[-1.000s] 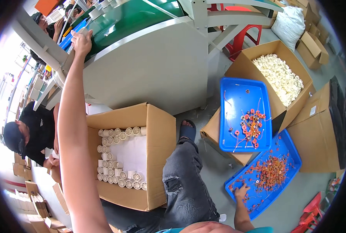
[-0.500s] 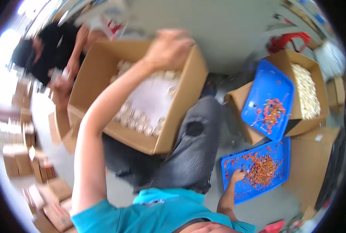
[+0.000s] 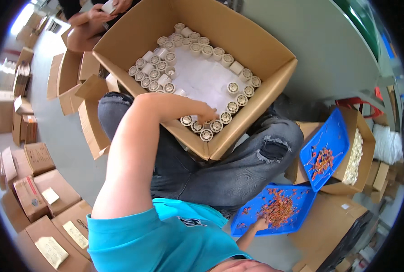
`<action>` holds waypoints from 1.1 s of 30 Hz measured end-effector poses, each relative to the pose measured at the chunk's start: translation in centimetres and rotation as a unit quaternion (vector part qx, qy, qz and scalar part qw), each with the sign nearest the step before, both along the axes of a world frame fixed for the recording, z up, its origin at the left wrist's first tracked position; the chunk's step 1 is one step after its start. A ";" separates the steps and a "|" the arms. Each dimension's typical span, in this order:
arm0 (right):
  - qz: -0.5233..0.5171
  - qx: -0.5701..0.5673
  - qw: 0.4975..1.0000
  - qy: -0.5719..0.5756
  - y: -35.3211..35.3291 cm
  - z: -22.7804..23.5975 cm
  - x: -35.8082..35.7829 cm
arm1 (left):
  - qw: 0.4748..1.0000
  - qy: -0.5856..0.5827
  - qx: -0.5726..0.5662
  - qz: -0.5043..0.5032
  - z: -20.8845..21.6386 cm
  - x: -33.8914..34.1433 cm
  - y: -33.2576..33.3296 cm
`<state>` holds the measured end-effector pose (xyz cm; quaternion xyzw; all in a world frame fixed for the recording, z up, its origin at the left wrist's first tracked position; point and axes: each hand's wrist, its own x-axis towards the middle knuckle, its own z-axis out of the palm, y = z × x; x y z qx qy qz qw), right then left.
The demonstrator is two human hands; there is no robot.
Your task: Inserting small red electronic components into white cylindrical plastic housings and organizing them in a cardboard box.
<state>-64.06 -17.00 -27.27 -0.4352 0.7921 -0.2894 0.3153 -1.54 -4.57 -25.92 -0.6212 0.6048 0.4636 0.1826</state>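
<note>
L hand (image 3: 206, 113) shifting from carton (image 3: 272, 93) rim down to white cylinders (image 3: 206, 134), ctr frame; R hand (image 3: 261, 222) staying among orange parts (image 3: 281, 208), blue tray (image 3: 305, 205), lower rt, prob. sitting there for easy reach. Fingertips hiding both sides; can't tell holds.

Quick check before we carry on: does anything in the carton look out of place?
Slightly: most white cylindrical parts in the carton show a spoked face upward, but a few, such as one in the picture's upper-right row, show a smooth side instead, apparently tipped over.
</note>
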 end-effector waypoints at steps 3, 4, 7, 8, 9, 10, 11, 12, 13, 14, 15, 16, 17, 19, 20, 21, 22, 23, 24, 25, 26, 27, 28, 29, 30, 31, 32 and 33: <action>0.041 -0.040 0.998 -0.035 -0.5 0.7 -0.5 | 0.962 0.184 -0.108 0.168 4.5 0.7 3.6; 0.069 -0.034 0.996 -0.033 -0.6 1.4 0.8 | 0.851 0.383 -0.182 0.309 10.1 2.6 8.4; 0.025 -0.033 0.997 -0.071 -0.6 5.6 5.1 | 0.858 0.259 -0.165 0.413 23.2 2.0 14.2; 0.010 -0.067 0.995 -0.077 -0.9 6.2 5.7 | 0.860 0.203 -0.152 0.443 26.6 1.3 15.1; -0.004 -0.101 0.992 -0.079 -1.4 7.1 5.8 | 0.858 0.151 -0.133 0.472 29.6 0.3 15.2; 0.018 -0.095 0.993 -0.070 -1.7 8.5 6.2 | 0.855 0.102 -0.109 0.496 31.8 -0.6 14.3; 0.065 -0.114 0.989 -0.070 -1.9 10.1 7.1 | 0.851 0.050 -0.084 0.515 33.4 -1.3 12.4; 0.112 -0.134 0.981 -0.082 -2.0 11.7 8.4 | 0.844 -0.008 -0.062 0.533 35.4 -2.5 9.5; 0.160 -0.149 0.972 -0.081 -2.0 13.6 9.9 | 0.834 -0.002 -0.049 0.550 32.5 -2.4 9.9; 0.172 -0.148 0.970 -0.083 -2.3 15.0 11.6 | 0.837 -0.008 -0.077 0.542 31.2 -2.5 9.8; 0.216 -0.160 0.957 -0.112 -2.4 16.6 13.3 | 0.840 -0.016 -0.106 0.532 30.1 -2.4 9.8; 0.258 -0.174 0.940 -0.142 -2.6 17.9 14.9 | 0.843 -0.026 -0.138 0.519 29.1 -2.3 9.7; 0.295 -0.188 0.921 -0.172 -2.9 19.3 16.5 | 0.847 -0.038 -0.169 0.502 28.1 -2.0 9.6; 0.357 -0.222 0.879 -0.227 -2.6 22.3 20.1 | 0.856 -0.059 -0.236 0.455 26.3 -1.3 9.2; 0.382 -0.242 0.855 -0.253 -2.0 23.5 22.6 | 0.861 -0.069 -0.271 0.425 25.5 -0.8 8.9; 0.406 -0.264 0.830 -0.276 -1.3 25.2 25.0 | 0.863 -0.077 -0.307 0.393 24.9 -0.2 8.5; 0.448 -0.222 0.803 -0.323 -0.5 25.7 28.3 | 0.862 -0.096 -0.315 0.386 24.2 -0.1 10.5; 0.458 -0.204 0.793 -0.346 -0.1 26.5 30.7 | 0.863 -0.105 -0.349 0.349 24.2 0.8 10.1; 0.467 -0.191 0.783 -0.365 0.2 27.4 33.0 | 0.862 -0.111 -0.387 0.309 24.2 1.7 9.2; 0.480 -0.176 0.766 -0.391 0.5 28.5 35.3 | 0.857 -0.113 -0.425 0.268 24.3 2.7 8.1; 0.491 -0.158 0.748 -0.419 0.6 29.2 37.6 | 0.852 -0.118 -0.458 0.226 24.5 3.6 7.0; 0.518 -0.136 0.736 -0.414 0.5 29.5 39.8 | 0.845 -0.120 -0.488 0.183 24.7 4.3 5.7; 0.541 -0.114 0.726 -0.408 0.5 30.0 42.0 | 0.838 -0.120 -0.515 0.138 25.0 5.0 4.4; 0.566 -0.087 0.699 -0.429 1.2 30.4 44.4 | 0.828 -0.117 -0.541 0.086 25.2 5.7 2.8; 0.580 -0.062 0.671 -0.459 2.3 31.1 46.5 | 0.810 -0.118 -0.574 0.024 23.2 8.1 -1.6; 0.597 -0.013 0.637 -0.487 2.8 31.5 48.5 | 0.879 0.023 -0.355 0.316 22.5 9.5 -2.2; 0.602 0.030 0.632 -0.488 3.6 32.0 50.7 | 0.824 -0.122 -0.523 0.180 21.1 11.2 0.3; 0.603 0.031 0.627 -0.492 2.7 32.2 52.3 | 0.774 -0.039 -0.570 0.272 22.1 11.6 1.7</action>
